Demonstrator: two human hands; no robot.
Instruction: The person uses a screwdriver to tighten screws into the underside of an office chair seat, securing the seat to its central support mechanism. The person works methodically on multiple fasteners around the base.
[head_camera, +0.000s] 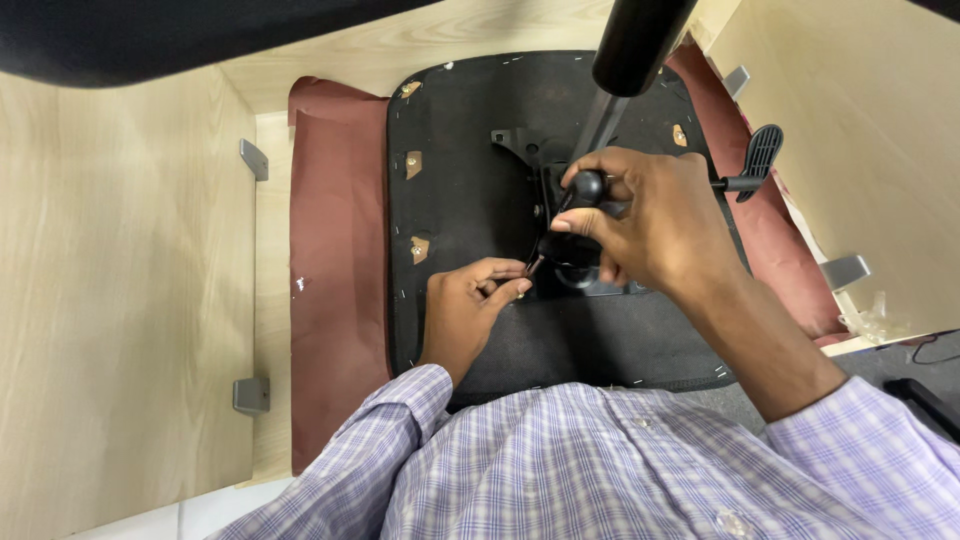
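Head view: both hands at the underside of an upturned black fabric-covered chair seat (470, 190).

Right hand (650, 225) closed around black round-handled screwdriver (575, 200), tip angled down to black metal mechanism plate (540, 150) at seat centre. Left hand (470, 305) pinches narrowly at the tip; what it holds is too small to tell. Seat lies on reddish-brown paper sheet (335, 250) between pale wooden panels (120, 280). Black lever paddle (758, 160) just beside right hand.

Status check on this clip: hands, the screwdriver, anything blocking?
Right hand gripping screwdriver, tip down at chair seat underside. Left hand pinching at the tip, likely steadying a screw. Gas cylinder overhead, not blocking.
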